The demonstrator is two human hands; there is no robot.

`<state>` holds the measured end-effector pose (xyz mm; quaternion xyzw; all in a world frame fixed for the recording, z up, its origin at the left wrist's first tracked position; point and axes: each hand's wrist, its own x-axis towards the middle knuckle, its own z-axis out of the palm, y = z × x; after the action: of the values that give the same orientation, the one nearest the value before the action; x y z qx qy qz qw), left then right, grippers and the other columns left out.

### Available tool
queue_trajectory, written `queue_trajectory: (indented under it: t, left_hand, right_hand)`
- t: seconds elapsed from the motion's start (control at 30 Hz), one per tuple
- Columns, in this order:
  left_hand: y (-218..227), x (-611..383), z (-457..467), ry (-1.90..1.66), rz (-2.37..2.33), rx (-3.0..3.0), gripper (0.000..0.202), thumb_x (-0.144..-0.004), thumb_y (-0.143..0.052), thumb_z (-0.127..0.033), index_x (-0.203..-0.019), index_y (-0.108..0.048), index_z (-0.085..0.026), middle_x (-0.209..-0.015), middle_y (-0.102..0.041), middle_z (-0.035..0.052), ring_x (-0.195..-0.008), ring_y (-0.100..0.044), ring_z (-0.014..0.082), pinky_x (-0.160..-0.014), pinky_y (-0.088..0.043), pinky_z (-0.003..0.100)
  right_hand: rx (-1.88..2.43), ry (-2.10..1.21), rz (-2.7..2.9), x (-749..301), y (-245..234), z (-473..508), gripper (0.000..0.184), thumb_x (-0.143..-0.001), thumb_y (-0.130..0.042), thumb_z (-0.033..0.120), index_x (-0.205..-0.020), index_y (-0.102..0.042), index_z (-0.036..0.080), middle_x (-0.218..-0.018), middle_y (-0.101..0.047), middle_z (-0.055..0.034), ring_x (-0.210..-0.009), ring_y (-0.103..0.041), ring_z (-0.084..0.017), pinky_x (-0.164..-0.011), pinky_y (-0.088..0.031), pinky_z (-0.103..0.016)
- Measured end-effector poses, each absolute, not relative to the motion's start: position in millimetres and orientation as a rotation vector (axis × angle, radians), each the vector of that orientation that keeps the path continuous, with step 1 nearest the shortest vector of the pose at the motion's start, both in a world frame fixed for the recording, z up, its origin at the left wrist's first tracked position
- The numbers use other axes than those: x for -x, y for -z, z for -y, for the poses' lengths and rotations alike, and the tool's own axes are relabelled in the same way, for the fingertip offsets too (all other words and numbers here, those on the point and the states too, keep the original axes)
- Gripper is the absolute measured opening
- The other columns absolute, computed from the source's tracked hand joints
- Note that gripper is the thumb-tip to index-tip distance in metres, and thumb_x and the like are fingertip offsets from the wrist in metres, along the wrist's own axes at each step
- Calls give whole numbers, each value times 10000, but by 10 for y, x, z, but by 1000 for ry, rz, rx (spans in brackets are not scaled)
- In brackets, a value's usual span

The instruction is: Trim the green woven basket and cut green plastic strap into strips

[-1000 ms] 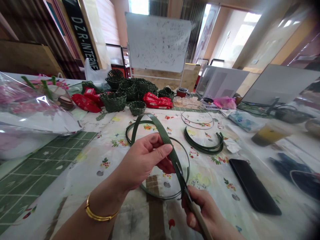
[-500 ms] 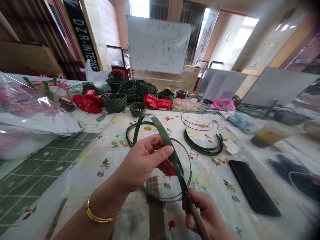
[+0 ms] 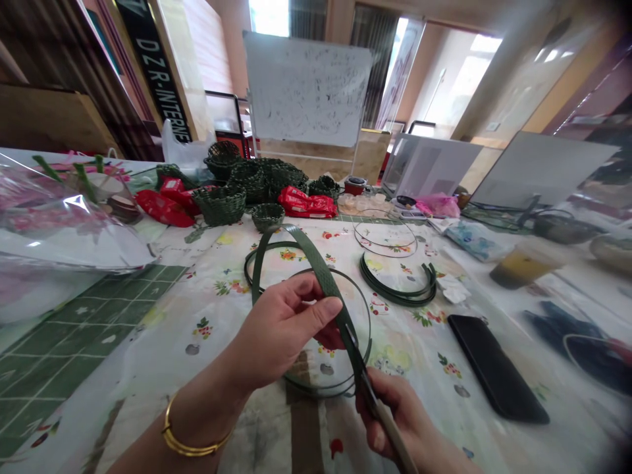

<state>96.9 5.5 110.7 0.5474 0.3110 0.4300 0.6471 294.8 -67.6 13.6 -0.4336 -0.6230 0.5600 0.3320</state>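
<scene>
My left hand (image 3: 296, 322), with a gold bangle at its wrist, pinches a dark green flat strip (image 3: 309, 247) between thumb and fingers. The strip arches up and back over the table in a loop. In my right hand (image 3: 395, 415) is a pair of scissors (image 3: 372, 398), its blades lying along the strip's near end, which is split lengthwise there. Most of the scissors' handles are hidden by my fingers. Beneath both hands lies a ring of thin green strips (image 3: 369, 309). Right of it rests a curved bundle of green strips (image 3: 395, 294).
Woven green baskets (image 3: 220, 203) and red packets (image 3: 309, 203) stand at the back. A black phone (image 3: 496, 368) lies right, below a plastic cup (image 3: 518, 265) of yellowish liquid. Clear plastic wrap (image 3: 74, 227) bulges at left. A thin wire-like coil (image 3: 385, 232) lies farther back.
The scissors' blades have moved slightly along the strip, closer to my left hand. The whole view has shifted a little; both hands keep their grip.
</scene>
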Motion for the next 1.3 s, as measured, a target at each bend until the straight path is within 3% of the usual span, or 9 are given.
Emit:
queue_trajectory:
  t: [0.23, 0.6, 0.8, 1.3]
  left_hand:
    - [-1097, -980, -54, -972, -673, -1177, 176, -812, -688, -279, -803, -611, -120, -684, -654, 7, -580, -641, 104, -560, -565, 210]
    - [-1092, -958, -60, -969, -648, -1176, 167, -830, -667, -271, -802, -601, -121, -669, -657, 6, -574, -653, 114, -563, -577, 228]
    - [-1097, -1017, -36, -937, -670, -1191, 210, -803, -690, -305, -787, -600, -117, -660, -655, 14, -560, -638, 110, -551, -557, 221]
    - [-1074, -1054, -27, -884, -681, -1160, 227, -802, -697, -306, -761, -586, -113, -623, -658, 4, -551, -652, 99, -546, -549, 190]
  right_hand:
    - [1163, -1349, 1685, -2921, -169, 715, 579, -682, -583, 770, -683, -524, 194, -580, -393, 41, -536, -346, -106, -480, -385, -210]
    - [1205, -1308, 1636, -2903, -178, 726, 558, -657, -643, 730, -597, -502, 193, -530, -392, 43, -503, -367, -105, -467, -387, -222]
    - [1167, -1342, 1649, -2926, -126, 727, 504, -697, -643, 687, -721, -521, 199, -601, -452, 35, -543, -399, -112, -513, -410, -225]
    - [1128, -1297, 1672, -2980, -72, 749, 519, -747, -587, 696, -712, -528, 181, -603, -427, 37, -549, -342, -103, -495, -301, -227]
